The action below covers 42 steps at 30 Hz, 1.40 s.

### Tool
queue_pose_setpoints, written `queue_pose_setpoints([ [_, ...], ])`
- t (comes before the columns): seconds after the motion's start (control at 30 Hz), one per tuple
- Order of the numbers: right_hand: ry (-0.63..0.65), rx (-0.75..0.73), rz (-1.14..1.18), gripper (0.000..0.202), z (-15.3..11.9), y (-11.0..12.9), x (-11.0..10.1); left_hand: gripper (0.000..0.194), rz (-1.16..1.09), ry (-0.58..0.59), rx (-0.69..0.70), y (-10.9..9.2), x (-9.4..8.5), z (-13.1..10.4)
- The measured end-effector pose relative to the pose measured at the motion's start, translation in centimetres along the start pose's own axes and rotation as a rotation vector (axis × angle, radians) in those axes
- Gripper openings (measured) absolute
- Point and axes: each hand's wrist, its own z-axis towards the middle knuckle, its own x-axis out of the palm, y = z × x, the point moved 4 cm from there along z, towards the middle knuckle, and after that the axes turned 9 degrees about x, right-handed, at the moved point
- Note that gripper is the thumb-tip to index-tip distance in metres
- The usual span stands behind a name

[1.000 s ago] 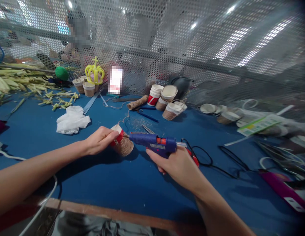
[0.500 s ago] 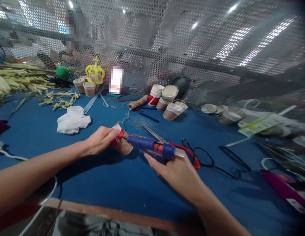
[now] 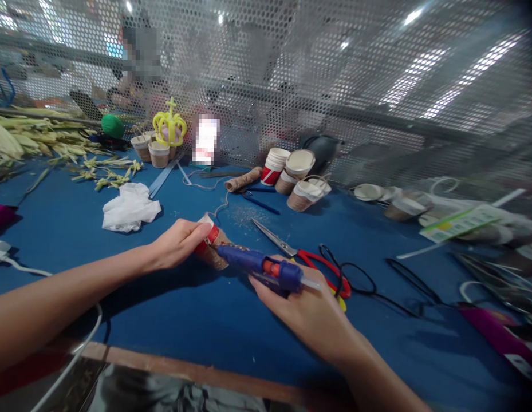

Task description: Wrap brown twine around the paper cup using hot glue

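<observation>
Glue gun (image 3: 248,260) has swung lower, right hand (image 3: 309,302) gripping it; a slip could burn the left hand (image 3: 180,244) pinching the twine-wrapped paper cup (image 3: 214,259).

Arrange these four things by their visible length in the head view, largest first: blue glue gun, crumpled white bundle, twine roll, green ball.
1. Blue glue gun
2. Crumpled white bundle
3. Twine roll
4. Green ball
The first is nearest the camera, so looks enlarged.

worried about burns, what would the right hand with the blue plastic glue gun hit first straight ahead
The glue gun would probably meet the twine-wrapped, red-and-white cup in the left hand; whether gun and cup touch is unclear.
</observation>
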Motion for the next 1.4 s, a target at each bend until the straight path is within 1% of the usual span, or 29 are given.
queue_pose_setpoints([
  [0.1,0.033,0.009,0.023,0.010,0.0,0.1,0.2,0.051,-0.046,0.015,-0.007,0.1,0.1,0.0],
  [0.3,0.027,0.011,0.030,0.010,-0.2,0.1,0.3,0.051,-0.090,0.022,-0.011,0.1,0.2,-0.1],
  [0.4,-0.016,-0.007,-0.006,0.012,0.1,0.1,0.0,0.051,-0.001,0.008,-0.014,0.1,0.0,0.0],
  [0.47,-0.033,-0.012,-0.035,0.015,0.4,0.1,-0.3,0.051,0.084,-0.023,-0.015,0.1,-0.2,0.0],
  [0.57,-0.005,-0.057,-0.090,0.017,0.8,0.4,-0.6,0.051,0.157,-0.042,-0.011,0.0,-0.4,0.0],
  [0.67,0.013,-0.117,-0.120,0.015,0.7,0.5,-0.7,0.051,0.183,-0.037,-0.009,0.0,-0.5,-0.1],
  [0.77,-0.022,-0.064,-0.065,0.013,0.4,0.1,-0.5,0.051,0.171,-0.026,0.006,-0.2,-0.4,0.0],
  [0.83,-0.020,-0.018,-0.031,0.013,0.3,-0.2,-0.3,0.051,0.162,-0.019,0.016,-0.3,-0.3,0.0],
  [0.93,0.002,0.009,-0.009,0.013,0.3,-0.3,-0.2,0.051,0.172,-0.017,0.026,-0.3,-0.4,0.0],
  [1.13,-0.002,0.064,0.004,0.027,0.8,-0.9,-0.6,0.051,0.240,-0.003,0.057,-0.1,-0.6,-0.1],
  [1.27,0.029,0.059,0.014,0.022,1.0,-1.5,-0.6,0.051,0.243,0.016,0.086,0.0,-0.5,-0.1],
  [1.4,0.034,0.108,0.059,0.022,1.4,-1.5,-0.6,0.049,0.198,0.039,0.107,0.1,-0.4,-0.1],
])
